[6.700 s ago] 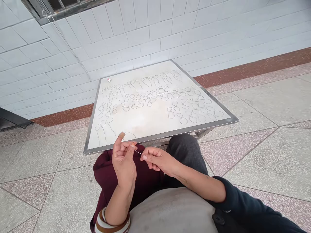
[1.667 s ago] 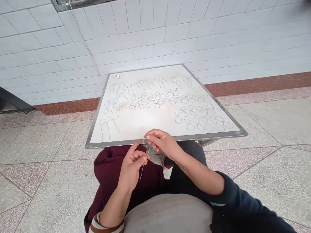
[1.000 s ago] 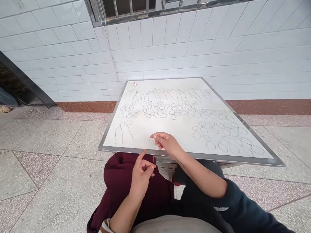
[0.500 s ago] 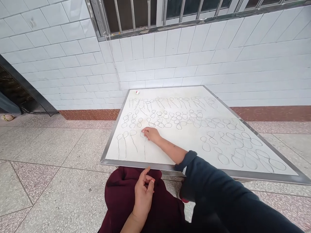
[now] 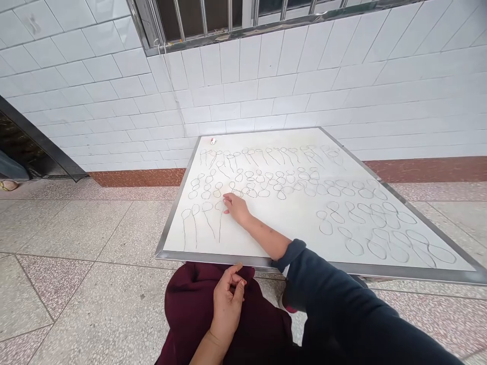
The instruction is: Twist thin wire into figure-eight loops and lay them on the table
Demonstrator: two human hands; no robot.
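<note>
A white board (image 5: 262,235) with a grey metal rim lies flat before me. Many thin dark strands, looped like wire or thread, are arranged on it in rows. Over the left half, my right hand (image 5: 236,207) is closed in a pinch at the loop end of one thin strand (image 5: 219,225), whose tail hangs toward the near edge. Its fingertips partly hide the loop. Left of it lie similar single-loop strands (image 5: 196,225). My left hand (image 5: 227,304) rests palm up above my dark red clothing, fingers loosely curled and apart, with nothing visible in it.
Figure-eight strands (image 5: 376,218) cover the board's right side, and more rows run across its far half. A small white and red object (image 5: 213,141) sits at the far left corner. Behind stand a white tiled wall (image 5: 258,101) and a barred window (image 5: 228,20).
The tail of the strand under my right hand has swung left and a little away from the near rim. My right hand has shifted slightly; the left stays nearly still. The view has tilted slightly.
</note>
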